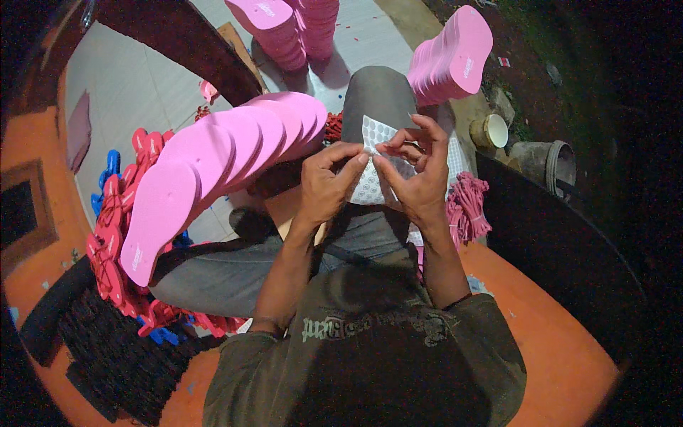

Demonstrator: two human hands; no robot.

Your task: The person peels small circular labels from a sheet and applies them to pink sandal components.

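In front of my raised knee I hold a white sheet of small round stickers [368, 188], its upper part folded or creased. My left hand [324, 186] pinches the sheet's left side between thumb and index finger. Close beside it, the thumb and index finger of my right hand [418, 174] close on the sheet near its middle, the other fingers curled and raised. Whether a single sticker sits between those fingertips is too small to see. Pink flip-flop soles [165, 206] lie fanned in an overlapping row along my left thigh.
Stacks of pink soles stand at the top [313, 32] and the upper right [459, 57]. Red straps [110, 242] heap at the left with some blue ones. A bundle of pink straps [468, 206] lies by my right forearm. A white tub [491, 132] and grey bucket [548, 164] are farther right.
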